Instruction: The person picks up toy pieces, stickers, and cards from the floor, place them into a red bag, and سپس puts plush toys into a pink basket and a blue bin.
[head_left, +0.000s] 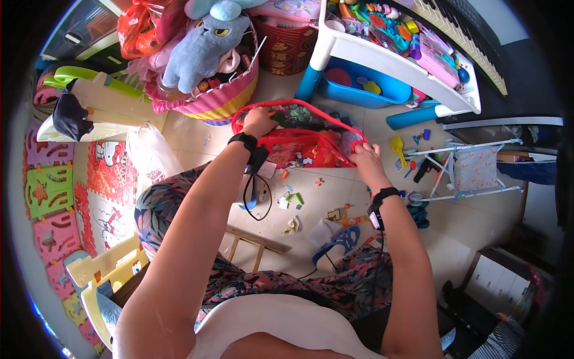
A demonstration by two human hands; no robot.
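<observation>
A red bag (299, 149) with see-through panels and red piping lies on the floor ahead of me, its top gaping. Small dark and green items show through its clear part. My left hand (260, 122) is at the bag's left end, fingers curled in the opening beside a small green and orange piece; what they hold is too small to make out. At the right end, my right hand (367, 160) is closed on the bag's red edge. Both wrists wear black straps with small devices.
Toy bits (293, 200) litter the floor between my legs, near a blue slipper (344, 242). A pink-yellow basket (221, 99) with plush toys stands far left. A white table (382, 57) heaped with toys stands above a blue tub (359, 90). Rightward is a small folding chair (475, 170).
</observation>
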